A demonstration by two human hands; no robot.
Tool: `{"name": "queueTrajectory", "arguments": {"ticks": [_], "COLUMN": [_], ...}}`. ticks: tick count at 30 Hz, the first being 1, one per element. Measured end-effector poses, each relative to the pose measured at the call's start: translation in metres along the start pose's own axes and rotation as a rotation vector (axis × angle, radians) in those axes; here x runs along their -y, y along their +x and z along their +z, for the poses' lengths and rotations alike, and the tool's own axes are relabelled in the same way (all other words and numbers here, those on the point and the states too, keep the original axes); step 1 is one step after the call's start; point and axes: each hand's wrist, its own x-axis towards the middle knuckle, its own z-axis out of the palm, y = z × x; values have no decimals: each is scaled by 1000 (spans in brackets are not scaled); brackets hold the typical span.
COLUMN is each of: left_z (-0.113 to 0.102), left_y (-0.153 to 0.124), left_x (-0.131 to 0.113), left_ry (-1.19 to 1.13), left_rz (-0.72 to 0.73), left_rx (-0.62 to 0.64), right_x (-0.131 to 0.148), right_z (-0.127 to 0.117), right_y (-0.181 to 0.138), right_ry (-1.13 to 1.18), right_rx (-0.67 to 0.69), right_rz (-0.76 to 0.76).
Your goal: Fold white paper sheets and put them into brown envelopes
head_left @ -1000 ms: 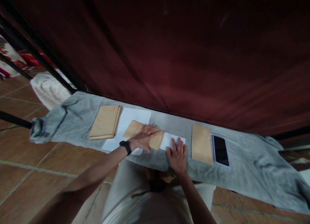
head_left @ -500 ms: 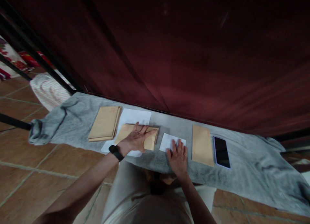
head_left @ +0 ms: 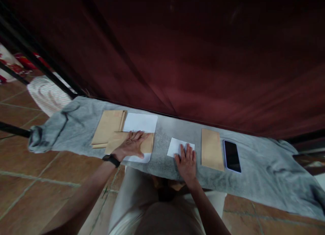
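Taking the phone (head_left: 232, 156) as my landmark, I see the envelopes (head_left: 148, 145) well to its left, lying across a white sheet (head_left: 141, 122) under the left hand (head_left: 133, 143); their far end seems to lap the stack (head_left: 108, 126), the farthest item left of the phone. That hand is spread, palm down, thumb out. The right hand (head_left: 187, 162), nearer the phone, rests with its fingers slightly parted on a small white paper (head_left: 175, 146), and one lone envelope (head_left: 212, 149) lies just left of the phone. Judging the step as steadying and sliding the envelopes, I'd keep the left palm flat and push evenly, so the layers don't fan out or drag the sheet; light pressure from the right should pin the paper without wrinkling the cloth (head_left: 264, 175). The left hand covers the middle of the envelopes, so I can't count them. The right fingers mask one part of the paper; whether it's folded, and how hard either hand presses, I can't tell.
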Motion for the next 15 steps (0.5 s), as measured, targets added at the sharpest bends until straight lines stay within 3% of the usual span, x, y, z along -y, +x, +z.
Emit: {"name": "queueTrajectory", "arguments": {"ticks": [4,7,11,15], "left_z": [3,10,39,71], "left_y": [-3,-6,-1,11], "left_x": [4,-11,-66,-139], "left_ry": [-13,-61,-237,-292], "left_rz": [55,160,273,360], "left_rx": [-56,-145,-321,-357], "right_x": [1,1,2,1], "right_z": [-2,-3,-5,-7], "right_y": [1,2,3,3], "right_ry": [7,13,31,46], "right_rx": [23,35,48,78], "right_rz": [20,31,40,54]}}
